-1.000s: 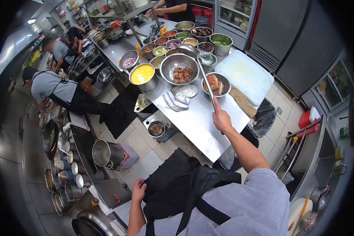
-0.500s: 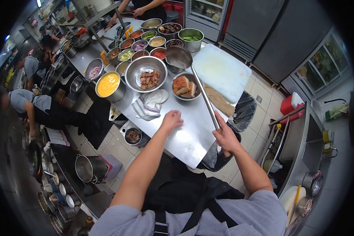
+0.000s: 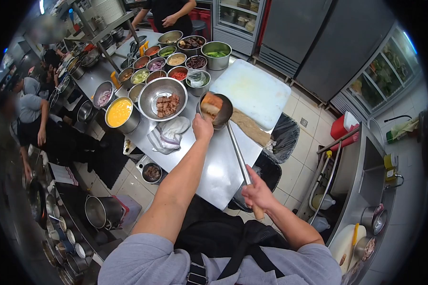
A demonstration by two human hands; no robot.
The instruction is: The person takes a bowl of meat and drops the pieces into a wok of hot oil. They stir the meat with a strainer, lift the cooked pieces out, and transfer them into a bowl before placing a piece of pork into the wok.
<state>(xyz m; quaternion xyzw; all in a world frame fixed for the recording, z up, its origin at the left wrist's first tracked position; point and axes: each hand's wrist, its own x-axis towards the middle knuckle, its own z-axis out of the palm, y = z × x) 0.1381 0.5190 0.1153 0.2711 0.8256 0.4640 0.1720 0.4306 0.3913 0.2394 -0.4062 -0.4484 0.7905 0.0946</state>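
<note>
My right hand (image 3: 260, 191) is closed around the wooden-ended handle of a long metal ladle (image 3: 238, 154). The dark head of the ladle lies at the right side of a metal bowl (image 3: 198, 108). Inside that bowl, chunks of cooked pork (image 3: 211, 105) with browned skin show beside the ladle head. My left hand (image 3: 203, 127) is closed at the bowl's near left edge, right by the pork; its fingertips are partly hidden. Just to its left lies a crumpled white cloth (image 3: 169, 135). Behind the cloth stands a wide steel bowl (image 3: 176, 88) with chopped meat.
A white cutting board (image 3: 252, 92) lies to the right, with a brown folded cloth (image 3: 249, 127) along its edge. Pots and bowls of cut vegetables crowd the far side, beside a pot of yellow liquid (image 3: 119, 112). Bin bags (image 3: 284, 137) hang off the right edge. Co-workers stand left and beyond.
My left hand has moved forward from above the bare tabletop to the pork bowl. The ladle head has come down toward me, from beyond the bowl onto its right side.
</note>
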